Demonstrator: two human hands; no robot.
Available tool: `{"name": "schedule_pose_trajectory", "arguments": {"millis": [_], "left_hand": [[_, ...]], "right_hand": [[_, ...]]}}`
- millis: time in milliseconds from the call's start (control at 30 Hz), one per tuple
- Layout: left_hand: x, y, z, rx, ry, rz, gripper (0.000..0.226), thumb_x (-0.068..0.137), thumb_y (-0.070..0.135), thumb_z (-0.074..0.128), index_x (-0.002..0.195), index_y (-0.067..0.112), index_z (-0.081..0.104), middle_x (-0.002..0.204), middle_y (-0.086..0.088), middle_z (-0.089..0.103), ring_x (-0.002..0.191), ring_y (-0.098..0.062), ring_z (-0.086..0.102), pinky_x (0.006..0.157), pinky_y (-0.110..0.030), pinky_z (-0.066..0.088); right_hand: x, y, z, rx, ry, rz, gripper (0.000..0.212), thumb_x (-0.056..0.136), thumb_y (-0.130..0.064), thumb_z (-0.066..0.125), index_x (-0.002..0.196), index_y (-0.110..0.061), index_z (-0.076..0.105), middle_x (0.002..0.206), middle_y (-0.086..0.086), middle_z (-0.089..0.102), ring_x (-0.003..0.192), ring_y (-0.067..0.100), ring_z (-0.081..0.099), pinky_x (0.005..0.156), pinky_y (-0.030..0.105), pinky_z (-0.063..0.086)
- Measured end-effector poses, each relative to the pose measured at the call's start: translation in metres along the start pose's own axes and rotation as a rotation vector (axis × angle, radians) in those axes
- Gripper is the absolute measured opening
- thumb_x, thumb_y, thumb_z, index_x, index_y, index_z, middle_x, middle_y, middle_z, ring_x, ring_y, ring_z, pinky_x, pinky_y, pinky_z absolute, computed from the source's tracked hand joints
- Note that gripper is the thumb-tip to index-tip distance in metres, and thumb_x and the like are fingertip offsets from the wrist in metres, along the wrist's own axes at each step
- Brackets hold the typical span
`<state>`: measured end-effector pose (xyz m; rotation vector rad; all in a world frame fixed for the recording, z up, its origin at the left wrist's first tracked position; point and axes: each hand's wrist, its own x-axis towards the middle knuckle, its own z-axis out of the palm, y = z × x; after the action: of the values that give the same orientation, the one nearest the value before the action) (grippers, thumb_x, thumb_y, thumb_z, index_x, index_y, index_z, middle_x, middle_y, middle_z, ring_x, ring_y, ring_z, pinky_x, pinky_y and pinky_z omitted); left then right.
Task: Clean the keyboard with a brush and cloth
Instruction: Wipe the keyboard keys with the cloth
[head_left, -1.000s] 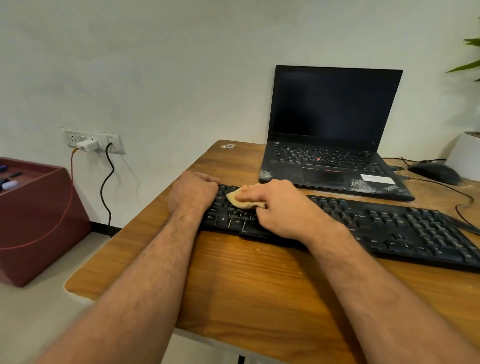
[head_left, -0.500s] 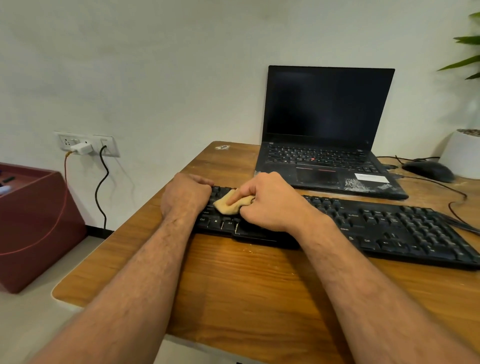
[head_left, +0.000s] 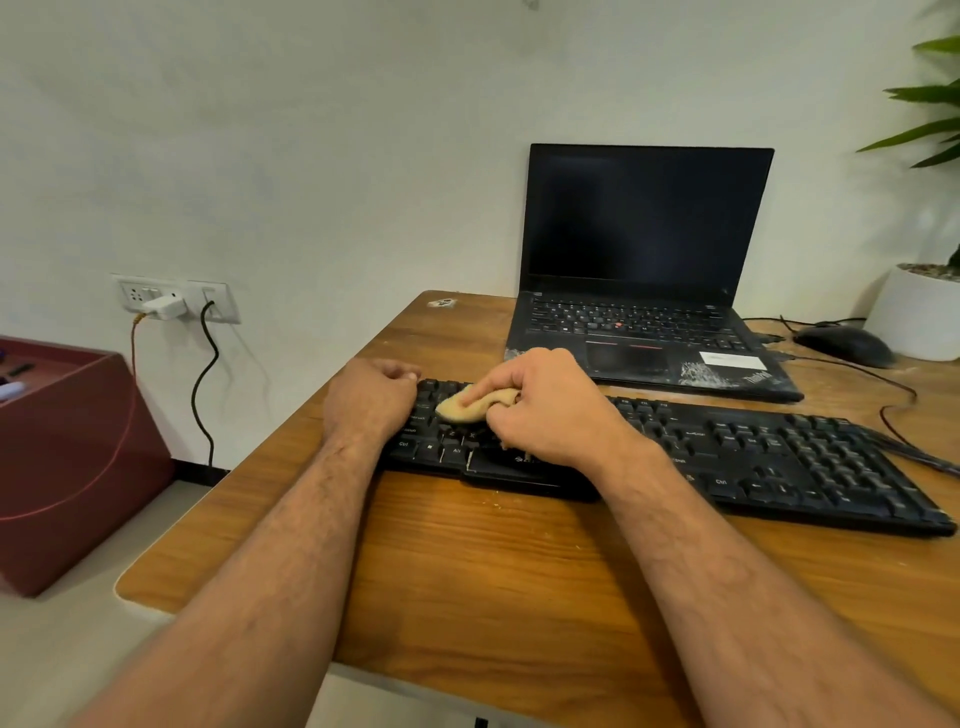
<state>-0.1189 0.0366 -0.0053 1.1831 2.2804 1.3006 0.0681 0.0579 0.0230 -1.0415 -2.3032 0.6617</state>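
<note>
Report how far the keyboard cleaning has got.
Done: cannot tell; no brush is in view. In hand: the right hand presses a small tan cloth onto the long black keyboard's left keys while the left hand steadies its end. Left: probably the keys rightward.

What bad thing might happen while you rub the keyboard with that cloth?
The cloth in the right hand might snag and pop a key off the keyboard. Crumbs on the table might get dragged back in. If the left hand lets go, the keyboard might slide toward the laptop.
</note>
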Motion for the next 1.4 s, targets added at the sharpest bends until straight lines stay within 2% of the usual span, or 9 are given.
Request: {"name": "schedule_pose_trajectory", "arguments": {"millis": [200,300,433,567,667,833,1000,1167,1400], "left_hand": [[-0.016,-0.011,-0.024,-0.076,-0.614,0.308,0.132,0.044,0.076,0.08,0.157,0.047,0.017,0.144,0.01,0.037,0.132,-0.017,0.043,0.116,-0.044,0.035],[-0.014,-0.013,-0.02,0.13,-0.67,0.356,0.157,0.03,0.073,0.089,0.157,0.05,-0.001,0.16,0.007,0.029,0.142,-0.015,0.035,0.122,-0.043,0.026],[-0.011,-0.016,-0.02,0.223,-0.668,0.359,0.164,0.029,0.073,0.091,0.154,0.051,-0.012,0.165,0.004,0.021,0.148,-0.016,0.026,0.124,-0.043,0.021],[-0.01,-0.018,-0.019,0.269,-0.659,0.383,0.166,0.026,0.074,0.09,0.153,0.052,-0.015,0.166,0.005,0.02,0.149,-0.015,0.024,0.124,-0.044,0.02],[-0.012,-0.018,-0.02,0.242,-0.644,0.368,0.166,0.026,0.072,0.092,0.154,0.05,-0.012,0.165,0.005,0.021,0.149,-0.016,0.027,0.124,-0.042,0.021],[-0.014,-0.017,-0.02,0.233,-0.636,0.352,0.166,0.027,0.067,0.094,0.155,0.049,-0.01,0.162,0.006,0.026,0.144,-0.016,0.031,0.123,-0.044,0.022],[-0.015,-0.014,-0.018,0.236,-0.623,0.387,0.163,0.027,0.077,0.088,0.155,0.051,-0.009,0.166,0.004,0.018,0.15,-0.016,0.023,0.124,-0.044,0.02],[-0.016,-0.014,-0.016,0.208,-0.625,0.406,0.157,0.031,0.08,0.085,0.155,0.052,-0.006,0.166,0.005,0.019,0.149,-0.017,0.025,0.123,-0.045,0.022],[-0.018,-0.011,-0.009,0.14,-0.623,0.425,0.159,0.031,0.075,0.088,0.156,0.05,-0.006,0.166,0.007,0.018,0.151,-0.012,0.019,0.125,-0.045,0.019]], "right_hand": [[0.014,0.017,0.002,-0.156,0.036,0.056,0.04,0.097,-0.017,0.059,0.134,-0.032,0.065,0.126,0.001,0.07,0.097,0.012,0.064,0.086,0.021,0.049],[0.009,0.008,-0.005,-0.152,-0.052,0.074,0.044,0.085,-0.003,0.058,0.111,-0.032,0.078,0.113,-0.002,0.071,0.086,0.011,0.062,0.072,0.02,0.049],[-0.003,0.007,-0.021,0.014,-0.056,0.067,0.039,0.075,0.001,0.06,0.078,-0.03,0.083,0.087,-0.004,0.076,0.06,0.013,0.069,0.05,0.021,0.053],[-0.008,0.009,-0.01,-0.056,-0.096,-0.018,0.057,0.083,0.0,0.056,0.121,-0.039,0.072,0.137,-0.008,0.065,0.117,0.011,0.063,0.098,0.023,0.051],[-0.012,0.005,-0.007,-0.083,-0.203,-0.033,0.055,0.078,0.002,0.057,0.109,-0.039,0.077,0.129,-0.014,0.069,0.125,0.009,0.058,0.106,0.023,0.045],[-0.03,0.004,-0.026,0.039,-0.275,-0.007,0.044,0.071,0.011,0.059,0.075,-0.026,0.083,0.095,-0.017,0.078,0.104,-0.003,0.064,0.079,0.013,0.052],[-0.024,0.004,-0.016,-0.143,-0.191,-0.139,0.059,0.081,0.004,0.057,0.121,-0.036,0.073,0.14,-0.015,0.061,0.133,0.003,0.048,0.108,0.016,0.032],[-0.006,0.0,-0.019,-0.138,-0.111,-0.109,0.045,0.076,0.0,0.056,0.096,-0.03,0.082,0.117,-0.008,0.074,0.11,0.01,0.065,0.099,0.028,0.053],[0.019,0.015,-0.003,-0.24,-0.106,-0.056,0.044,0.095,-0.013,0.056,0.132,-0.034,0.066,0.133,-0.002,0.067,0.116,0.017,0.062,0.101,0.029,0.047]]}}
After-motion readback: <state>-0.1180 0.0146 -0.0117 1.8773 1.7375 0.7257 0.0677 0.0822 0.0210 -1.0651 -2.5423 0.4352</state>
